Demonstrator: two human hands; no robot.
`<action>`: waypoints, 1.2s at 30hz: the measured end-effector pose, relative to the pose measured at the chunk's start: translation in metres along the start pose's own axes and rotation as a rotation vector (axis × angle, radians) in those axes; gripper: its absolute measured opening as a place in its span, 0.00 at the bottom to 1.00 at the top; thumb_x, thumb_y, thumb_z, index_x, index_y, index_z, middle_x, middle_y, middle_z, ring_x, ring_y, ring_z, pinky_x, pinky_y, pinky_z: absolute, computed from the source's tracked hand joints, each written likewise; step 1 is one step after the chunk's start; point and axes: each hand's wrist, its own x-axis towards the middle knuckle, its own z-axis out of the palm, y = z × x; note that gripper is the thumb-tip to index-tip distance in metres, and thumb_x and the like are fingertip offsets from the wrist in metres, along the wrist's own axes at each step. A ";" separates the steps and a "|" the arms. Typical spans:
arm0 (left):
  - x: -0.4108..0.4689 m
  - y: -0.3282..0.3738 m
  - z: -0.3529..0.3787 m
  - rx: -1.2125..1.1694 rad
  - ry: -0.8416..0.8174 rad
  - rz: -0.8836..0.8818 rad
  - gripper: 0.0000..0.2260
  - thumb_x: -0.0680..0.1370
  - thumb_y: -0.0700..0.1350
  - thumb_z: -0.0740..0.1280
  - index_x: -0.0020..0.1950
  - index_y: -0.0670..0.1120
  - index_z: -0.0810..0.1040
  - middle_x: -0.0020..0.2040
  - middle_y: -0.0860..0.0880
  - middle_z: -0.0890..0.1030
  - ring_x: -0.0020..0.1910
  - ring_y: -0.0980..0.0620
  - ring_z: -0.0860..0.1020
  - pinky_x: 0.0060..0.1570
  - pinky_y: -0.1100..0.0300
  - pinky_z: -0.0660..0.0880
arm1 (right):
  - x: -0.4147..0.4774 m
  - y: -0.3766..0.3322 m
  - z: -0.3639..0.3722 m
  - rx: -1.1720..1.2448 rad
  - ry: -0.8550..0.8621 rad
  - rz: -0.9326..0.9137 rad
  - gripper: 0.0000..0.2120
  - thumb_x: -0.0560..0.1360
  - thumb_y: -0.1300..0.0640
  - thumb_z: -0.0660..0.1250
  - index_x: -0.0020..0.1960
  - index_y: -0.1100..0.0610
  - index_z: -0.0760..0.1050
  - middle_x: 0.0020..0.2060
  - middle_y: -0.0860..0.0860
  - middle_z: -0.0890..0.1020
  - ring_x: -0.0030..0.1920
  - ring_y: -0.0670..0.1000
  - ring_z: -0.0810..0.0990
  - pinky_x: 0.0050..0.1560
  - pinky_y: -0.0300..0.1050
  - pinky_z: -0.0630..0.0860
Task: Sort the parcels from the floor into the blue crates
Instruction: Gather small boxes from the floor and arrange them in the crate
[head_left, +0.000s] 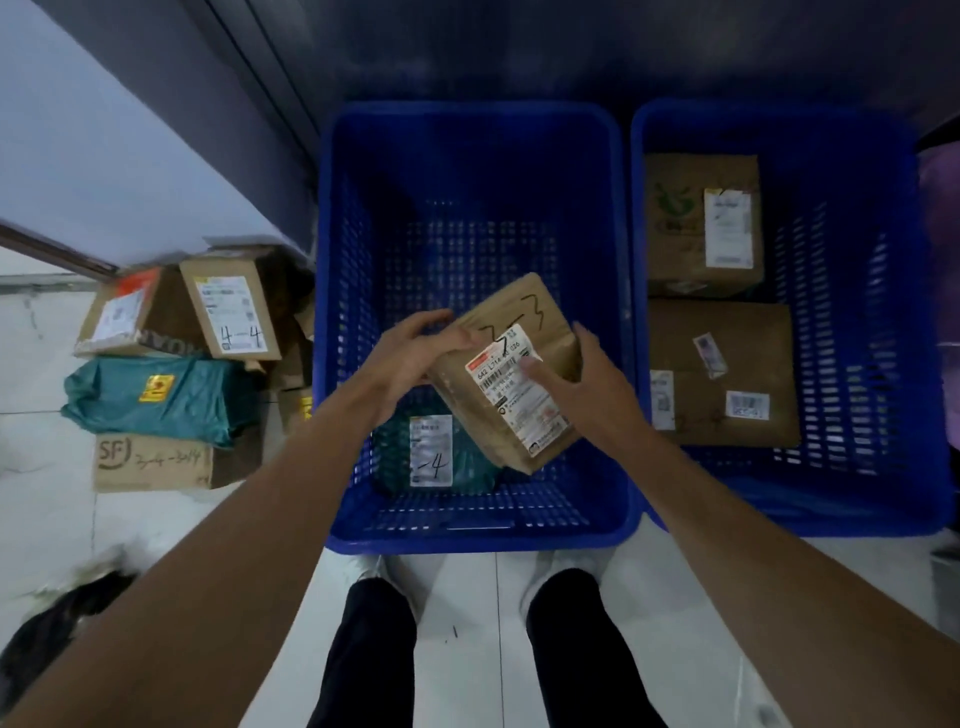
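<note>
A brown paper parcel (511, 364) is held tilted between both hands. Its upper-left edge is gripped by the left hand (415, 353). Its right edge is clasped by the right hand (589, 384), the thumb laid on the label. It is judged light and slightly yielding, best taken by opposite edges. Beneath the hands, one green soft parcel (431, 452) lies in the left blue crate (467, 540). Right of the hands, two cardboard boxes (722, 374) are held by the right blue crate (779, 519). Left of the hands, at least four are counted in the floor pile (234, 312).
</note>
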 end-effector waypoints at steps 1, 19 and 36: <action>0.006 -0.005 0.006 -0.009 0.037 -0.003 0.48 0.55 0.64 0.79 0.73 0.54 0.72 0.63 0.51 0.79 0.57 0.50 0.81 0.62 0.49 0.78 | 0.005 0.005 0.001 0.017 -0.008 0.028 0.39 0.68 0.26 0.68 0.72 0.43 0.64 0.68 0.48 0.75 0.65 0.52 0.77 0.64 0.56 0.76; 0.054 -0.084 0.084 -0.009 0.038 -0.104 0.31 0.78 0.69 0.57 0.77 0.56 0.62 0.66 0.49 0.79 0.60 0.47 0.79 0.63 0.43 0.76 | 0.039 0.060 0.028 -0.254 0.045 0.145 0.40 0.77 0.37 0.65 0.80 0.53 0.53 0.70 0.59 0.68 0.64 0.63 0.74 0.61 0.59 0.75; 0.125 -0.156 0.103 0.483 -0.078 -0.024 0.40 0.79 0.42 0.69 0.82 0.58 0.48 0.61 0.48 0.82 0.56 0.48 0.80 0.58 0.53 0.78 | 0.071 0.118 0.089 -0.741 -0.020 0.161 0.54 0.77 0.44 0.70 0.80 0.58 0.30 0.76 0.62 0.61 0.62 0.59 0.79 0.49 0.50 0.77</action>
